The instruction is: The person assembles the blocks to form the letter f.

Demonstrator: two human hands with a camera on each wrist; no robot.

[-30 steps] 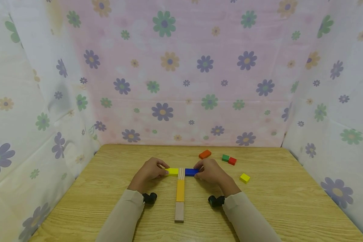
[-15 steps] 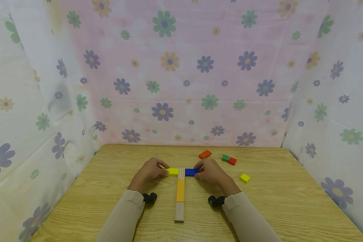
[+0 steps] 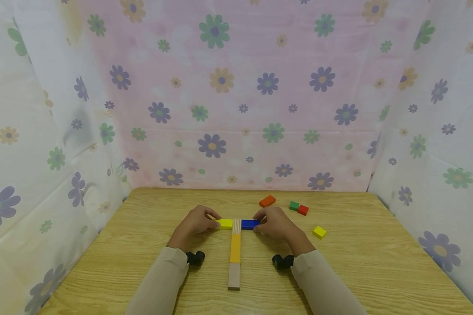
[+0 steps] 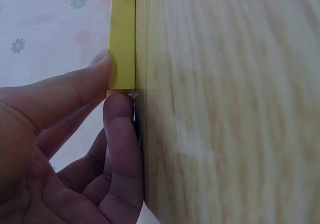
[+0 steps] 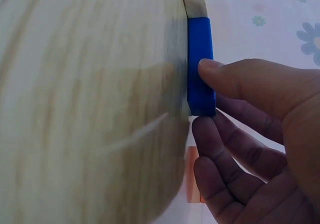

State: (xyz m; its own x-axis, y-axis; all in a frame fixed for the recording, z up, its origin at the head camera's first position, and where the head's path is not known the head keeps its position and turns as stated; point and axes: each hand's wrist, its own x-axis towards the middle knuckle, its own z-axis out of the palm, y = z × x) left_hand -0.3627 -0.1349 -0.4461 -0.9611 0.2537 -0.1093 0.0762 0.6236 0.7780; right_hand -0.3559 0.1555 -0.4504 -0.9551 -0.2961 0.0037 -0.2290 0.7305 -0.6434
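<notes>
While the long natural-wood bar (image 3: pixel 234 275) runs straight toward the person with an orange-yellow block (image 3: pixel 235 248) lying along it, the two hands close in on the crossbar at its far end. The left hand (image 3: pixel 195 223) pinches the outer end of the yellow block (image 3: pixel 224 223), thumb on one face and a fingertip at the end, as the left wrist view shows (image 4: pixel 122 44). The right hand (image 3: pixel 273 222) mirrors it on the blue block (image 3: pixel 249 224), thumb on the side, finger at the end face (image 5: pixel 201 66). Between the two sits a small striped wooden piece (image 3: pixel 237 223), and both blocks butt against it, so the grip from both ends looks like a squeeze to keep the row tight and square, forming a T.

All lie flat on the table (image 3: pixel 378 262), a pale wood-grain surface, smooth and slightly glossy. The blocks are painted rectangular slabs with crisp edges; the bare pieces show plain grain.

Off to the right, well apart from the hands, wait a red-orange block (image 3: pixel 267 201), a green block (image 3: pixel 294 205) touching a red block (image 3: pixel 302 210), and a small yellow cube (image 3: pixel 319 232). Beige sleeves (image 3: pixel 161 280) cover both forearms, and flowered cloth (image 3: pixel 236 96) walls the table on three sides.
</notes>
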